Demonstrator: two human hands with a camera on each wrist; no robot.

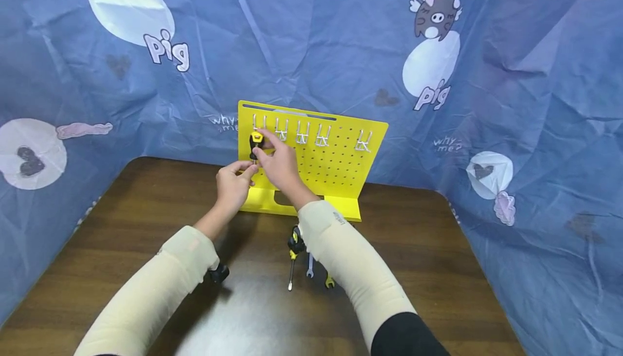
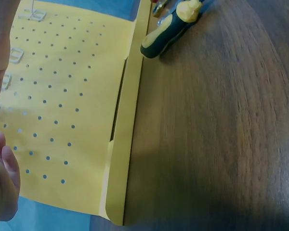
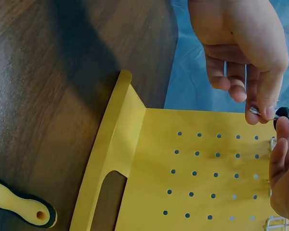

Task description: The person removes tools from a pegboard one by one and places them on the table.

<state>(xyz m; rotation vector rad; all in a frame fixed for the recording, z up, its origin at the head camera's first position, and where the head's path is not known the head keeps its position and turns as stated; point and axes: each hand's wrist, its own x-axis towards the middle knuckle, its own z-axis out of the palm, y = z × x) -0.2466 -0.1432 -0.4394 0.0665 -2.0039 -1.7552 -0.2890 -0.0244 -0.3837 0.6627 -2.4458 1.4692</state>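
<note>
A screwdriver point(image 1: 256, 140) with a black and yellow handle is upright before the left end of a yellow pegboard point(image 1: 331, 172). My right hand point(image 1: 283, 166) holds it by the handle, fingers and thumb on its right side. Just below, my left hand point(image 1: 232, 184) pinches the metal shaft between thumb and forefinger. In the right wrist view the bright shaft tip point(image 3: 254, 110) pokes out past the left thumb. The left wrist view catches only parts of both hands at its left edge. White double hooks point(image 1: 302, 133) line the board's upper part, the leftmost right behind the screwdriver.
On the brown wooden table point(image 1: 263, 312), in front of the board, lie another screwdriver point(image 1: 293, 253), a silver wrench point(image 1: 310, 267) and a yellow wrench point(image 1: 330, 281), partly covered by my right forearm. A blue printed cloth point(image 1: 340, 47) hangs behind and at both sides.
</note>
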